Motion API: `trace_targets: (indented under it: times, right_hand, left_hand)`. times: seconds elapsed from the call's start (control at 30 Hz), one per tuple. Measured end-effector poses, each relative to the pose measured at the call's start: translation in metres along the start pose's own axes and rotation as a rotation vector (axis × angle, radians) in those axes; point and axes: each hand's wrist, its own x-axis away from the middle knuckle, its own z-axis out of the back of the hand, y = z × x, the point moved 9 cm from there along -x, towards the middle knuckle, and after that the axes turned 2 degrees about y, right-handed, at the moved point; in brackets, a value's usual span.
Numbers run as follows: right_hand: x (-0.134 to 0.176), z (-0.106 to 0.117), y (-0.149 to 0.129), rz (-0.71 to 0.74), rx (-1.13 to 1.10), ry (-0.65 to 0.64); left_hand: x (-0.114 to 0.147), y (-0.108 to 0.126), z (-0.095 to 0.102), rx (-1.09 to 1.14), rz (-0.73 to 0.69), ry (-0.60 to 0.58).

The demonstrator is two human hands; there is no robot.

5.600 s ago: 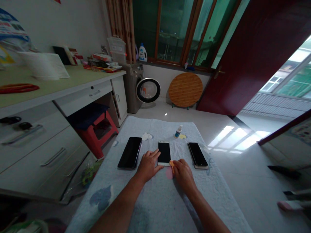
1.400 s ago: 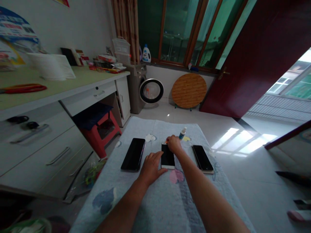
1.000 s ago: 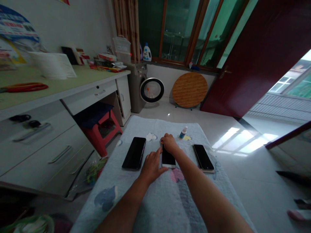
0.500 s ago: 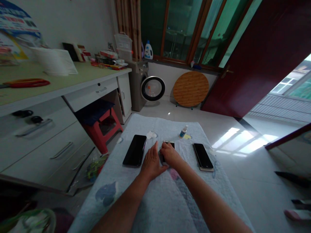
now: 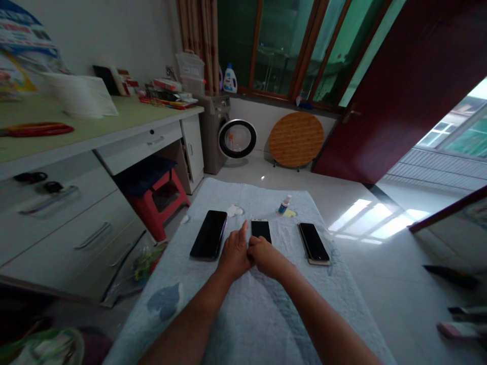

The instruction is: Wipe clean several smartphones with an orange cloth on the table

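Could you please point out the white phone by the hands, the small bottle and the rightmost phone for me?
White phone [image 5: 261,230]: head view, on the uncovered part of its dark screen.
Small bottle [image 5: 283,206]: head view, on its body below the white top.
Rightmost phone [image 5: 314,242]: head view, mid-screen.

the right hand [image 5: 266,256] hides the lower end of the white phone [image 5: 261,229] from me, and i can't tell whether its curled fingers grip anything. the bottle [image 5: 284,205] has lettering too small to read; both forearms [image 5: 190,314] leave my bottom edge.
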Motion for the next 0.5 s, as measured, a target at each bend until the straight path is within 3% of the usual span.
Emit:
trace_targets:
  times: [0.07, 0.2, 0.33, 0.5]
  right_hand:
    - [0.004, 0.011, 0.011, -0.044, -0.153, 0.074]
    - [0.035, 0.032, 0.051, -0.259, -0.379, 0.355]
    - [0.063, 0.013, 0.061, -0.318, -0.417, 0.379]
    - [0.068, -0.004, 0.056, -0.355, -0.289, 0.444]
  left_hand:
    - [0.0, 0.001, -0.003, -0.02, -0.022, -0.051]
    - [0.0, 0.007, -0.006, -0.05, -0.093, -0.148]
    - [-0.002, 0.003, -0.009, -0.062, -0.083, -0.18]
    - [-0.006, -0.005, -0.016, -0.089, -0.065, -0.162]
